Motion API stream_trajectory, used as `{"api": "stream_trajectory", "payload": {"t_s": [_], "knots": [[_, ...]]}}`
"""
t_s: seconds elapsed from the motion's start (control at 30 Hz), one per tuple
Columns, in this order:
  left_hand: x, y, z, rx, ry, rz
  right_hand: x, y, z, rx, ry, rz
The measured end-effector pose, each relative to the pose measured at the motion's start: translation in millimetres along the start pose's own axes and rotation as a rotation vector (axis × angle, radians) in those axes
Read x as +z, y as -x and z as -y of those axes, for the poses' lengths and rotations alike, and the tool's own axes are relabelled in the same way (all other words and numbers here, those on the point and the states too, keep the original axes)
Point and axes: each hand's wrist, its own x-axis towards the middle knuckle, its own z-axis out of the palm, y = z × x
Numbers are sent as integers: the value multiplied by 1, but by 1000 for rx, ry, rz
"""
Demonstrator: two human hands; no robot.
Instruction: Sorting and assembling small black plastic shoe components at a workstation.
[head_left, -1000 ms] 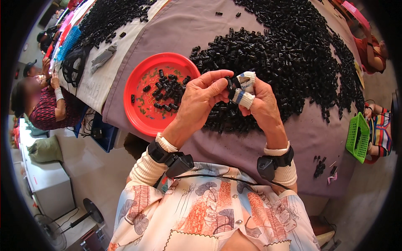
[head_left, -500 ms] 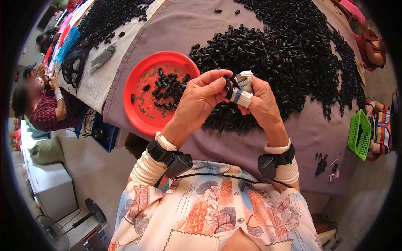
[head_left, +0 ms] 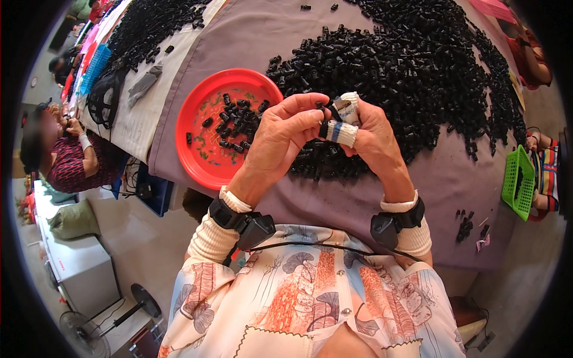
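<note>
My left hand [head_left: 271, 143] pinches a small black plastic part [head_left: 324, 126] between thumb and fingertips, above the front of a big heap of similar black parts [head_left: 370, 77]. Meeting it from the other side, my right hand [head_left: 382, 146] closes on the same part. White cloth finger covers [head_left: 341, 133] with blue bands wrap the right fingertips and partly hide the part. Just left of my left hand, a round red tray [head_left: 190, 158] with a patterned bottom holds several loose black parts [head_left: 236, 122].
A mauve cloth [head_left: 322, 203] covers the table. A few black pieces [head_left: 465, 230] lie at its near right. Beyond the right edge is a green basket [head_left: 518, 185]. Another person [head_left: 74, 155] sits at the left by a second pile [head_left: 149, 30]. A fan [head_left: 83, 334] stands lower left.
Both hands stay together on the black part, with only a slight shift of the fingers. The whole view has moved a little. The tray and heap look the same.
</note>
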Motion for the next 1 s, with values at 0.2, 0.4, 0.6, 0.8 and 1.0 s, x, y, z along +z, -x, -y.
{"api": "stream_trajectory", "payload": {"t_s": [0.2, 0.4, 0.6, 0.8, 1.0], "knots": [[1, 1, -2, -31, 81, -45, -1, 0, -4, -25, 45, -8], [-2, 0, -1, -59, 125, -9, -1, 0, -4, -14, 48, 27], [-4, 0, -1, -58, 151, 5, -2, -1, -3, -8, 72, 42], [-8, 0, 2, -57, 160, 42, -2, -3, -2, 10, 108, 103], [-3, 2, 2, -91, 173, 53, -1, -4, -2, 15, 146, 108]]}}
